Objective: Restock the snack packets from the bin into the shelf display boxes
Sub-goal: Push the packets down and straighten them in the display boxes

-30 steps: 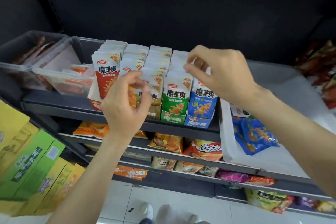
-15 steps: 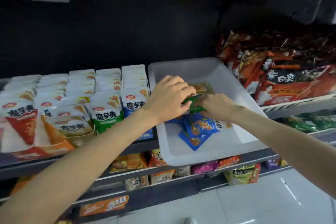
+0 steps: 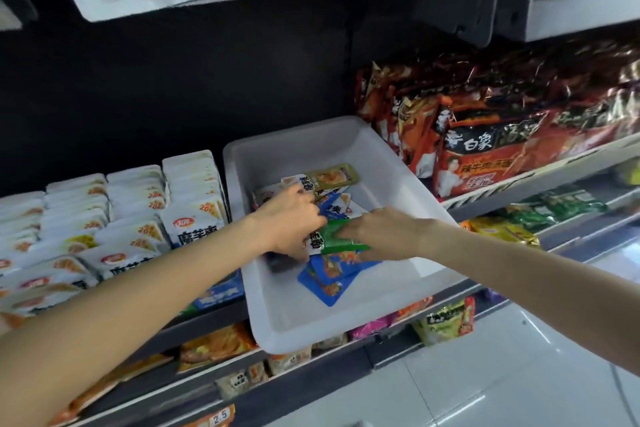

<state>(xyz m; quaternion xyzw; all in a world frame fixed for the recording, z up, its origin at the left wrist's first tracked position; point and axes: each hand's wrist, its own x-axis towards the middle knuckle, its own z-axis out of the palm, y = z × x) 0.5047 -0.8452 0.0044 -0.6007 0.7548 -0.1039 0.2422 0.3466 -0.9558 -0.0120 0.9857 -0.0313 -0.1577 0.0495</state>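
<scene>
Packets lie loose in the bin [image 3: 408,191], where the right hand [image 3: 388,236] pinches a green packet [image 3: 337,239] the left hand [image 3: 291,222] also grips; blue packets [image 3: 332,274] beneath could snag.

Dim, soft overhead light; mild motion blur; wide-angle bending at edges

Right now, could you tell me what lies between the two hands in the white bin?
In the head view, a green packet lies between the left hand and right hand; both touch it.
</scene>
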